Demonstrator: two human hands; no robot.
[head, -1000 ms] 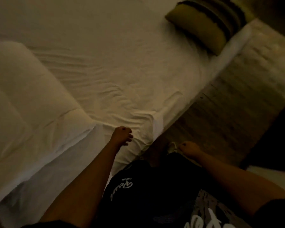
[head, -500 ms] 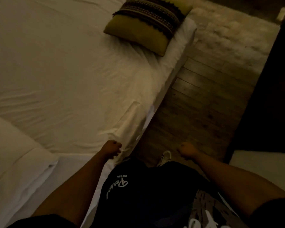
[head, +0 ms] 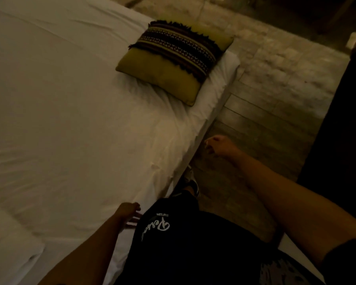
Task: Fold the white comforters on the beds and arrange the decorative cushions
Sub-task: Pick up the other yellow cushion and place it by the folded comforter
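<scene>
Cushion (head: 174,65) — olive, dark woven band, lies flat on bed (head: 60,120) at far corner by floor-side edge, well beyond both hands. Left hand (head: 128,210) at bed's near edge, fingers loosely extended, holding nothing; whether it touches sheet, cannot tell. Right hand (head: 221,145) off bed over wooden floor (head: 253,128), fingers relaxed, empty — likely swinging in stride along bedside toward cushion. Folded white comforter (head: 6,247) sits at bed's near-left end, apparently done. Likely next: reach cushion, reposition it.
</scene>
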